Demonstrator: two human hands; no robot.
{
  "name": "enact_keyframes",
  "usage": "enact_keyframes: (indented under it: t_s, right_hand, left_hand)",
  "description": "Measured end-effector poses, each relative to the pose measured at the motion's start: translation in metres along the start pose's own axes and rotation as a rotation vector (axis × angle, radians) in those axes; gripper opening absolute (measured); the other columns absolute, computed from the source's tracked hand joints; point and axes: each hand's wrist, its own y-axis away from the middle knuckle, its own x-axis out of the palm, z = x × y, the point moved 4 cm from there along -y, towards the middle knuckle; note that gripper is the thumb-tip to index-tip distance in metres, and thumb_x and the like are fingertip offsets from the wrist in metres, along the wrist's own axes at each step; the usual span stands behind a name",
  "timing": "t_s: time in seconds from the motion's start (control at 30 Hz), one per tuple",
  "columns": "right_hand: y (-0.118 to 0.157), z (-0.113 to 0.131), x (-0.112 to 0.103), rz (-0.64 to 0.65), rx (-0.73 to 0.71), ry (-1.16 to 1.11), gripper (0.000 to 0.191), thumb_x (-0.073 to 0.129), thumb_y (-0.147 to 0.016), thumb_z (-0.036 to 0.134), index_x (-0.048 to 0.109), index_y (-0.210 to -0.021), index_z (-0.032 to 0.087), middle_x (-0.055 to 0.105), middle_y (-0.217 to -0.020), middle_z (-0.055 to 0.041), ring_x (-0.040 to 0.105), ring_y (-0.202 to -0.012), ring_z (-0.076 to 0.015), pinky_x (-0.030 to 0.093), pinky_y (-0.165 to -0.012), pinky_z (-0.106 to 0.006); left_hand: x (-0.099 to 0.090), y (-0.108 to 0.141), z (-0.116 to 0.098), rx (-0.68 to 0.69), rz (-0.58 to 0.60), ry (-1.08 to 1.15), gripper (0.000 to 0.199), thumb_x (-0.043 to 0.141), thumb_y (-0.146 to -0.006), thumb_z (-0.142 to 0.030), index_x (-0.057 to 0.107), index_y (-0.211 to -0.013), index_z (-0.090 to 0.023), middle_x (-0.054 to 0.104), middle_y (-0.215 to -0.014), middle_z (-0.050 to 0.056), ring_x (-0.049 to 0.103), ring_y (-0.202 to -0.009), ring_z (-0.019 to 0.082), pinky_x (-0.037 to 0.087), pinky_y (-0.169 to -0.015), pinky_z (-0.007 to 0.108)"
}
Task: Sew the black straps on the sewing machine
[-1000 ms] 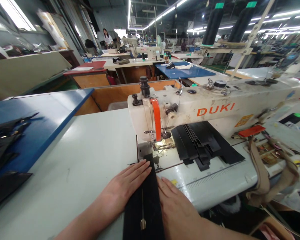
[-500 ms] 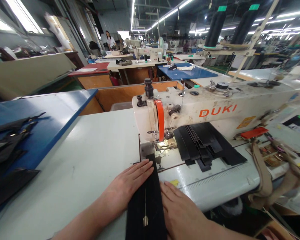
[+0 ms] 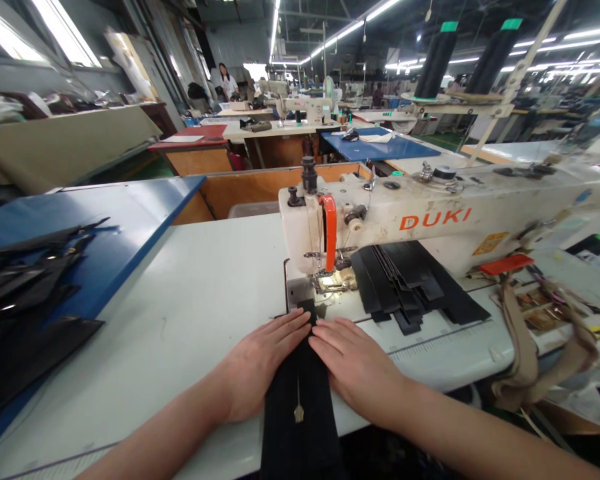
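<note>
A long black fabric piece (image 3: pixel 300 443) lies on the pale table, its far end just in front of the sewing machine's presser foot (image 3: pixel 325 285). A light metal zipper pull (image 3: pixel 299 413) shows along its middle. My left hand (image 3: pixel 263 360) rests flat on the left edge of the fabric, fingers stretched toward the machine. Opposite it, my right hand (image 3: pixel 357 367) lies on the right edge with its fingers extended. The fingertips of both hands come close together near the fabric's far end. The white sewing machine (image 3: pixel 380 207) carries an orange guard (image 3: pixel 329 233).
Several black fabric panels (image 3: pixel 410 283) are stacked under the machine's arm. Dark pieces (image 3: pixel 30 300) lie on a blue table (image 3: pixel 145 207) at left. Right of the machine are a tray of small parts (image 3: pixel 543 303) and hanging beige straps (image 3: pixel 523 360). A person (image 3: pixel 227 83) is far back.
My right hand has moved up and left along the fabric, nearer my left fingertips. The left hand stays on the fabric. The whole view has shifted slightly.
</note>
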Motion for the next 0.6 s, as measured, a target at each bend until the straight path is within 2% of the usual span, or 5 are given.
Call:
enact_keyframes:
  t_s: [0.1, 0.17, 0.33, 0.6]
  right_hand:
    - [-0.013, -0.007, 0.007, -0.029, -0.107, 0.068, 0.018, 0.05, -0.094, 0.011, 0.064, -0.105, 0.011, 0.067, -0.111, -0.0102, 0.059, -0.109, -0.0213, 0.04, -0.104, -0.036]
    - [-0.015, -0.01, 0.01, -0.036, -0.147, 0.109, 0.014, 0.052, -0.094, 0.011, 0.065, -0.1, 0.012, 0.068, -0.107, -0.0093, 0.061, -0.103, -0.0208, 0.044, -0.098, -0.035]
    - [-0.014, -0.01, 0.01, -0.066, -0.21, 0.165, 0.016, 0.048, -0.096, 0.01, 0.064, -0.098, 0.011, 0.068, -0.104, -0.0105, 0.063, -0.098, -0.0207, 0.047, -0.093, -0.035]
    - [-0.018, -0.017, 0.004, -0.095, -0.239, 0.185, 0.02, 0.045, -0.095, 0.008, 0.065, -0.099, 0.008, 0.068, -0.103, -0.0128, 0.063, -0.097, -0.0222, 0.048, -0.093, -0.035]
  left_hand:
    - [0.002, 0.001, 0.002, 0.006, -0.008, 0.01, 0.073, 0.061, -0.075, -0.025, 0.036, -0.142, -0.012, 0.04, -0.148, 0.016, 0.036, -0.138, 0.028, 0.035, -0.112, 0.046]
    - [0.003, 0.0, 0.002, 0.008, -0.017, 0.0, 0.068, 0.058, -0.079, -0.023, 0.037, -0.143, -0.014, 0.041, -0.148, 0.016, 0.036, -0.137, 0.027, 0.034, -0.112, 0.045]
    - [0.006, -0.001, 0.001, 0.04, -0.047, -0.061, 0.055, 0.044, -0.09, -0.016, 0.035, -0.145, -0.015, 0.045, -0.145, 0.015, 0.036, -0.138, 0.024, 0.034, -0.112, 0.043]
    - [0.004, -0.012, 0.007, 0.09, -0.044, -0.164, 0.044, 0.032, -0.098, -0.013, 0.041, -0.141, -0.011, 0.051, -0.139, 0.016, 0.037, -0.137, 0.024, 0.039, -0.11, 0.041]
